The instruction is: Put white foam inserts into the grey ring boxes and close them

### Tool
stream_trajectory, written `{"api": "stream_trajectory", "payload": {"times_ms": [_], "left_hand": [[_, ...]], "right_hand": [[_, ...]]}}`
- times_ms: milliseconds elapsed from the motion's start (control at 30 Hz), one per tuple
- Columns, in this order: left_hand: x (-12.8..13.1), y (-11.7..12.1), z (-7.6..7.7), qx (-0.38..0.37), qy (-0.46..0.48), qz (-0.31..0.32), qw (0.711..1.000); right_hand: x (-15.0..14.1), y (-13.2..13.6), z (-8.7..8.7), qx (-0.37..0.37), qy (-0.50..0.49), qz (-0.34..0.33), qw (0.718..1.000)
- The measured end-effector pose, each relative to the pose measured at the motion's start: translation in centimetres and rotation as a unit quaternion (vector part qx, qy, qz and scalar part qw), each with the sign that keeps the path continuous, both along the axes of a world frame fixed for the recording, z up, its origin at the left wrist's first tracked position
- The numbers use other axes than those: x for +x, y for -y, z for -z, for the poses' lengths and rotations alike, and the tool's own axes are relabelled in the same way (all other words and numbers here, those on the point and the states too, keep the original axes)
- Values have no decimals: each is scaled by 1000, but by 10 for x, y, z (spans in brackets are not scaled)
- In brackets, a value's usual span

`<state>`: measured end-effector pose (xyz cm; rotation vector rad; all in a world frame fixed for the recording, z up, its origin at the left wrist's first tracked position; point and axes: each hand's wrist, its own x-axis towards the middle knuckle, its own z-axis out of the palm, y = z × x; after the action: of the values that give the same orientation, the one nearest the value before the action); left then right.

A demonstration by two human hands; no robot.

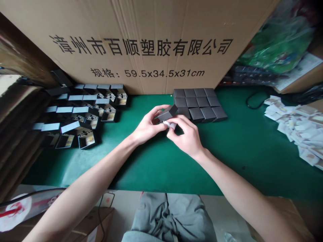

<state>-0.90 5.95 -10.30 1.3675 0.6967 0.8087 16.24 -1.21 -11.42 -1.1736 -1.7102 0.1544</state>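
Note:
Above the middle of the green table, my left hand (148,126) grips a small dark hinged box (167,113) with its lid up. My right hand (186,133) pinches a small white insert (171,124) at the box's open front; how far it sits inside cannot be made out. Just beyond my right hand lie several closed dark boxes (200,100), set side by side in rows. To the left stand rows of open dark boxes (87,137), with pale linings and lids raised.
A large cardboard carton (141,20) with black printing stands along the back of the green table (151,168). A heap of white inserts (300,126) lies at the right, near a black cord (252,101). Stacked cardboard (17,134) borders the left side.

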Motion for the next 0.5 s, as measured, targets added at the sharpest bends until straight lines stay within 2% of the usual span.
{"api": "stream_trajectory", "payload": {"times_ms": [133, 500], "left_hand": [[2, 2, -1, 23, 1, -17, 1000], [-2, -2, 0, -3, 4, -21, 1000]], "right_hand": [[0, 0, 1, 3, 9, -6, 1000], [5, -4, 2, -34, -10, -1, 999]]}}
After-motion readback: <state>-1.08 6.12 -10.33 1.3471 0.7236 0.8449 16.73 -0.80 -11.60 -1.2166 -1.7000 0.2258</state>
